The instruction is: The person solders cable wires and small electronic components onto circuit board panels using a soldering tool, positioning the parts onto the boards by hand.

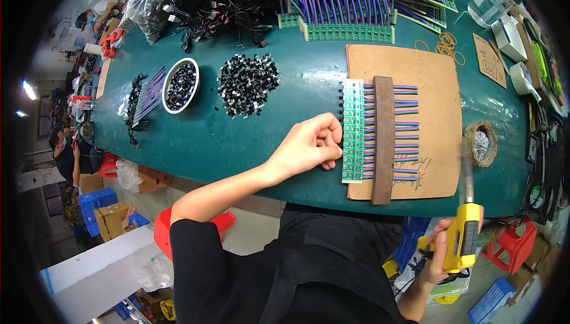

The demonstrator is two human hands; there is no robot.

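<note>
My left hand (314, 144) is closed in a pinch at the left edge of a green circuit board strip (353, 131); anything between its fingertips is too small or hidden to make out. Small black parts line that edge at the top. From the strip's right side run purple, blue and black wires (407, 127), with a rusty flat metal bar (383, 140) lying across them. Strip and bar rest on a cardboard sheet (439, 104). My right hand (437, 256) grips a yellow soldering gun (464, 238), its blurred tip pointing up near the cardboard's lower right corner.
A pile of small black parts (248, 84) and a white bowl (180, 85) of similar ones are left of the cardboard. Wired boards (347, 32) and black cables (208, 3) crowd the back. A round holder with silvery shavings (480, 144) stands right, rubber bands (446, 45) behind.
</note>
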